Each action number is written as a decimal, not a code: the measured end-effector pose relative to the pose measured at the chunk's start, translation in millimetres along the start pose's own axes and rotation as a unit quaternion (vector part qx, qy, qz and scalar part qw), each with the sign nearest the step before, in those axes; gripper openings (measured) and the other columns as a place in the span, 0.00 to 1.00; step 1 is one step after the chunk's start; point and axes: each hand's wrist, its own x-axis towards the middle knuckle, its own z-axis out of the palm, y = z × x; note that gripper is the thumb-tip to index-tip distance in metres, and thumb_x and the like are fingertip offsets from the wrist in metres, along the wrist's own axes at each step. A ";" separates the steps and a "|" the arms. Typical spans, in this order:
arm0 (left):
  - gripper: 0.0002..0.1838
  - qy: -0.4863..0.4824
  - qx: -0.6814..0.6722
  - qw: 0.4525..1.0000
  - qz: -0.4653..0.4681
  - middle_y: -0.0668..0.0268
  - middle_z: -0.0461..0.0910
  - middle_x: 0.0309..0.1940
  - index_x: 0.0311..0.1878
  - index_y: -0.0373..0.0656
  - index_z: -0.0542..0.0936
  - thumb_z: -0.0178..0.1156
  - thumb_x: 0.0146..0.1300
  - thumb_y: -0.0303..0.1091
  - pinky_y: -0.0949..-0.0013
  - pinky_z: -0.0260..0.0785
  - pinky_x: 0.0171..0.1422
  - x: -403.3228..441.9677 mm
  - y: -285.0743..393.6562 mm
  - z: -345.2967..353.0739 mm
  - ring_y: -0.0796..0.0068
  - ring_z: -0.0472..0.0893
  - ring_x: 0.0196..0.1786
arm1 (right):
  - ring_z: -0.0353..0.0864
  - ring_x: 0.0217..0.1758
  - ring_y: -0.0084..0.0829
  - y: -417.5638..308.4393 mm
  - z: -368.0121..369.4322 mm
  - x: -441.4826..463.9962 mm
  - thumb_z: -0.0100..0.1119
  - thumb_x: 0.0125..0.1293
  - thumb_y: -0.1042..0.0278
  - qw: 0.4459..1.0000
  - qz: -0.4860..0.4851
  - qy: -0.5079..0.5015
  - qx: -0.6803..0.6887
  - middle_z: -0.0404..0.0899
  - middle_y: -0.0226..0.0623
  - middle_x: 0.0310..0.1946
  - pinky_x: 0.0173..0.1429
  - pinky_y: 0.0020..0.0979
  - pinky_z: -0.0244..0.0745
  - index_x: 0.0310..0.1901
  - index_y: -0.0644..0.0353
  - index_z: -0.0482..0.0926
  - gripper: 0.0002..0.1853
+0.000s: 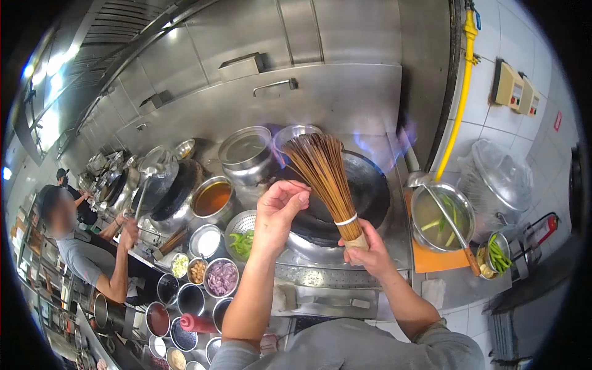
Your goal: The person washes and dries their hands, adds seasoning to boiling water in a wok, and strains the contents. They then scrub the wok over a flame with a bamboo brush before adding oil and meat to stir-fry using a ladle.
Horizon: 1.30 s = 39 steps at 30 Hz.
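Observation:
My right hand [364, 248] is wrapped round the taped handle of a bamboo wok brush [327, 182], which tilts up and to the left with its bristles fanned out. A white band circles it above the handle. Beside the bristles, my left hand [283, 205] is raised with thumb and fingertips pinched together; what they hold, if anything, is too small to make out. Behind the brush sits a dark wok [370, 191] on the range, with blue flames behind its rim.
A pot of broth with greens and a ladle [443, 222] stands right of the wok. To the left are an orange-liquid pot [213, 198], a colander of green peppers [242, 243] and several ingredient bowls. A co-worker [92, 259] handles a ladle at the far left.

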 end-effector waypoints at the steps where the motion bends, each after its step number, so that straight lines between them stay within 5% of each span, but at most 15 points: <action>1: 0.11 0.000 0.003 1.000 -0.006 0.66 0.84 0.47 0.53 0.39 0.82 0.65 0.70 0.24 0.72 0.78 0.51 -1.9 -1.5 2.7 0.80 0.82 0.43 | 0.84 0.34 0.32 0.8 0.2 0.5 0.70 0.63 0.65 1.000 0.010 -0.005 0.027 0.80 0.48 0.49 0.36 0.31 0.79 0.74 0.59 0.57 0.41; 7: 0.30 0.028 0.045 0.999 -0.007 0.66 0.80 0.56 0.71 0.42 0.68 0.66 0.68 0.25 0.74 0.75 0.56 -31.0 -38.2 11.3 0.82 0.79 0.50 | 0.84 0.34 0.34 0.3 4.6 3.2 0.67 0.66 0.62 0.984 0.055 -0.039 0.166 0.81 0.48 0.48 0.36 0.31 0.80 0.73 0.57 0.59 0.38; 8: 0.35 0.025 0.069 0.995 -0.065 0.66 0.77 0.60 0.74 0.43 0.64 0.69 0.66 0.27 0.74 0.74 0.57 -38.3 -45.2 17.1 0.80 0.78 0.51 | 0.84 0.34 0.34 2.6 5.9 5.3 0.67 0.66 0.61 0.981 0.048 -0.050 0.181 0.80 0.48 0.48 0.36 0.31 0.80 0.73 0.57 0.59 0.38; 11: 0.31 -0.082 0.011 0.989 -0.121 0.60 0.78 0.60 0.74 0.40 0.63 0.63 0.73 0.37 0.74 0.76 0.51 -49.2 -51.2 39.4 0.76 0.80 0.50 | 0.85 0.35 0.35 11.9 16.3 9.8 0.66 0.66 0.60 0.977 0.036 -0.073 0.199 0.80 0.47 0.48 0.35 0.31 0.80 0.72 0.56 0.59 0.37; 17: 0.28 -0.045 -0.047 0.979 -0.195 0.55 0.81 0.59 0.69 0.36 0.69 0.51 0.79 0.51 0.77 0.76 0.38 -42.9 -51.9 31.3 0.72 0.84 0.46 | 0.84 0.33 0.36 17.6 30.0 14.1 0.66 0.65 0.57 0.976 0.047 -0.102 0.186 0.78 0.46 0.48 0.31 0.32 0.79 0.74 0.55 0.55 0.41; 27: 0.27 -0.046 0.043 0.980 -0.189 0.57 0.81 0.60 0.67 0.35 0.73 0.57 0.77 0.49 0.67 0.79 0.53 -49.8 -62.7 33.9 0.71 0.83 0.51 | 0.83 0.30 0.37 32.1 34.7 21.1 0.64 0.65 0.55 0.948 0.043 -0.121 0.292 0.76 0.43 0.47 0.27 0.33 0.79 0.77 0.55 0.51 0.44; 30: 0.27 -0.030 0.036 0.975 -0.216 0.58 0.82 0.57 0.67 0.36 0.72 0.59 0.76 0.46 0.67 0.78 0.55 -48.1 -62.6 30.6 0.71 0.83 0.52 | 0.85 0.34 0.34 25.8 28.6 23.2 0.64 0.69 0.55 0.946 0.071 -0.130 0.288 0.79 0.40 0.47 0.32 0.30 0.81 0.73 0.57 0.61 0.36; 33: 0.22 0.013 0.056 0.988 -0.146 0.61 0.82 0.48 0.62 0.37 0.73 0.63 0.74 0.41 0.68 0.79 0.53 -42.8 -68.0 24.8 0.73 0.84 0.50 | 0.85 0.38 0.27 6.0 -9.4 36.8 0.65 0.71 0.60 0.981 0.029 -0.119 -0.149 0.82 0.35 0.45 0.40 0.27 0.81 0.64 0.59 0.74 0.23; 35: 0.20 0.047 0.063 0.987 -0.141 0.62 0.81 0.46 0.59 0.37 0.73 0.64 0.73 0.39 0.69 0.79 0.51 -42.2 -66.3 17.7 0.74 0.84 0.47 | 0.83 0.41 0.20 -42.2 -5.9 47.9 0.67 0.70 0.68 0.975 0.025 0.059 -0.211 0.84 0.31 0.42 0.46 0.25 0.79 0.54 0.60 0.82 0.13; 39: 0.20 0.055 0.220 0.967 -0.119 0.64 0.82 0.41 0.55 0.36 0.72 0.68 0.70 0.36 0.71 0.78 0.45 -43.9 -54.8 14.6 0.77 0.84 0.39 | 0.81 0.37 0.18 -91.2 3.4 78.7 0.70 0.67 0.70 0.944 -0.145 0.101 -0.278 0.85 0.32 0.41 0.44 0.23 0.78 0.53 0.61 0.83 0.14</action>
